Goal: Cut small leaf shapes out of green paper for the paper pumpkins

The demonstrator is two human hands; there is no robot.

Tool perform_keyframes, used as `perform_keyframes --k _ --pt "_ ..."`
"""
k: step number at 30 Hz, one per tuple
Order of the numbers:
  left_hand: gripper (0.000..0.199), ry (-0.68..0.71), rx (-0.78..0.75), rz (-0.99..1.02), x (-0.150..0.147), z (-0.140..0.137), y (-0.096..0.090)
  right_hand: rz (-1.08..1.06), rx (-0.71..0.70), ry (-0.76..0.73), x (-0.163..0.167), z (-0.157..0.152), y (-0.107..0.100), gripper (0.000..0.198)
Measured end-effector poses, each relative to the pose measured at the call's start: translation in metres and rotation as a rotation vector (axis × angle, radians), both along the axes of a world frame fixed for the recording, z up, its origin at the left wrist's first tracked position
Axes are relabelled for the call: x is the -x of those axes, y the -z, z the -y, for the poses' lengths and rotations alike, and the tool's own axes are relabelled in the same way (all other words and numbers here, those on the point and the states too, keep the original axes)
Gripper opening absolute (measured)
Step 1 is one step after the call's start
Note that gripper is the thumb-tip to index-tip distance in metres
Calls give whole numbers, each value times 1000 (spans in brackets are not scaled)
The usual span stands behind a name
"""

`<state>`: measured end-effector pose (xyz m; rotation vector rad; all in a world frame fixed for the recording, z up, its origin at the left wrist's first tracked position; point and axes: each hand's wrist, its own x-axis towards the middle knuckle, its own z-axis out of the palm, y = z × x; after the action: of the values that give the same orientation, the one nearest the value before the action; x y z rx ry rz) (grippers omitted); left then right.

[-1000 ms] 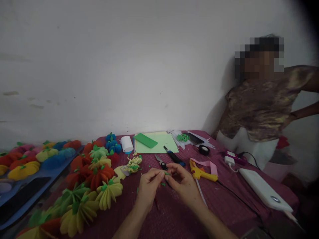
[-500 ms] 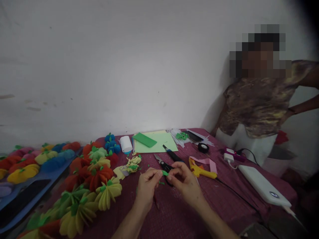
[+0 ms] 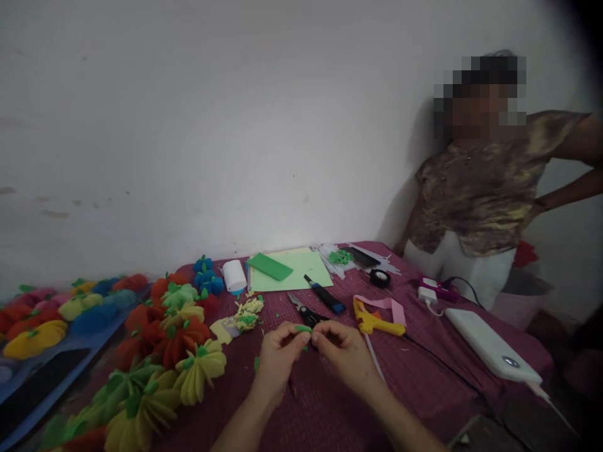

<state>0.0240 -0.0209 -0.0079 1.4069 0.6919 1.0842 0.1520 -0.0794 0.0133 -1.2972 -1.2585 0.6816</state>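
Observation:
A small green piece [image 3: 303, 328], which looks like foam or felt, shows between the thumb and forefinger of my left hand [image 3: 277, 355]. Close beside it, nearly touching, my right hand [image 3: 346, 353] is closed in a pinch; what lies between its fingertips is hidden. Just beyond the fingers lies a pair of scissors or pliers with black handles [image 3: 308, 316], partly covered by the hands. A black and blue utility knife [image 3: 326, 296] rests behind it. To the right of my right hand lies a yellow glue gun [image 3: 377, 321] with a pink strip.
Many pumpkin-like coloured pieces [image 3: 200, 370] fill the left side. Yellow and green scraps [image 3: 248, 312] lie left of centre. Green sheets [image 3: 306, 270], a white roll [image 3: 234, 276] and black tape [image 3: 379, 278] sit behind. A power bank [image 3: 490, 345] and a person [image 3: 475, 194] are at right.
My hands have come closer together, and my right fingertips now meet beside my left thumb. The green piece has tilted up between the left fingers. The view has shifted slightly.

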Motion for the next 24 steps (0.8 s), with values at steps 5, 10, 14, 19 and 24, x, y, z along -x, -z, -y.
perform_keyframes --k 5,10,14,19,24 --pt "10 -19 -40 -8 1 0 -2 150 -36 33 -3 4 1 18" --pt "16 -47 12 80 5 -6 -1 337 -152 86 -15 9 9 16" --pt "23 -31 160 200 6 -5 -6 573 -437 127 -29 13 15 10" --pt "37 166 204 59 2 5 -9 765 -711 51 -40 18 20 21" --pt "37 256 137 -177 3 8 -9 824 -778 52 -39 18 23 27"
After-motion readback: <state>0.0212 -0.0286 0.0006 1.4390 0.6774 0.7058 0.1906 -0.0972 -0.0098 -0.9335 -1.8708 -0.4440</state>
